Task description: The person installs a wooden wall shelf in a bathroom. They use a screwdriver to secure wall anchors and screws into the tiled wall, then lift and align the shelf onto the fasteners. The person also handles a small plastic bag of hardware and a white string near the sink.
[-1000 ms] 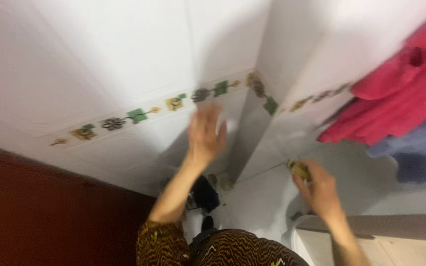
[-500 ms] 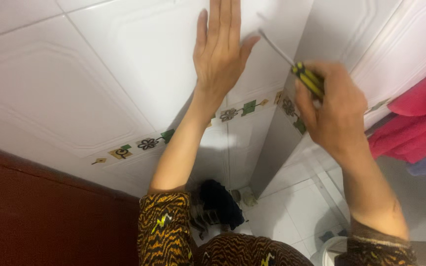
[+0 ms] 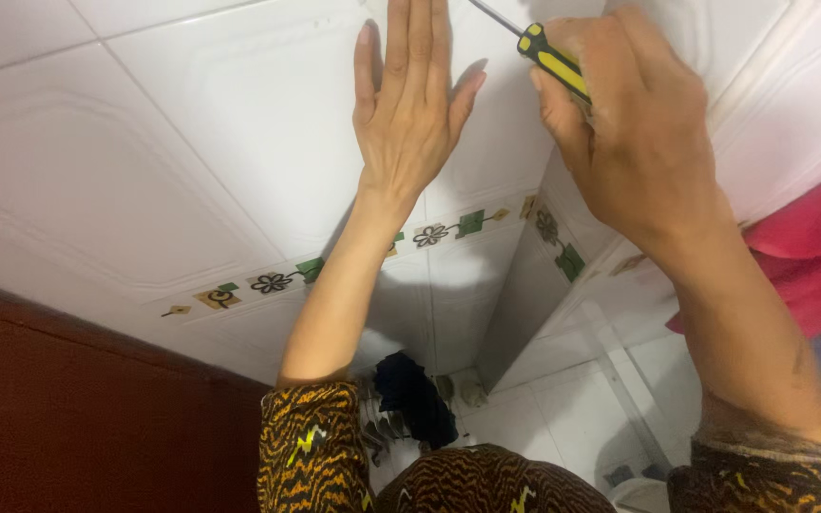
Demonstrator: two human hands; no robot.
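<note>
A yellow-and-black-handled screwdriver (image 3: 551, 63), gripped tilted, its metal shaft pointing up-left.

Packages: I see none anywhere in view.
Labels: none that I can find on any surface.
Signs: none on the near or far wall.
Screens: none in view.
</note>
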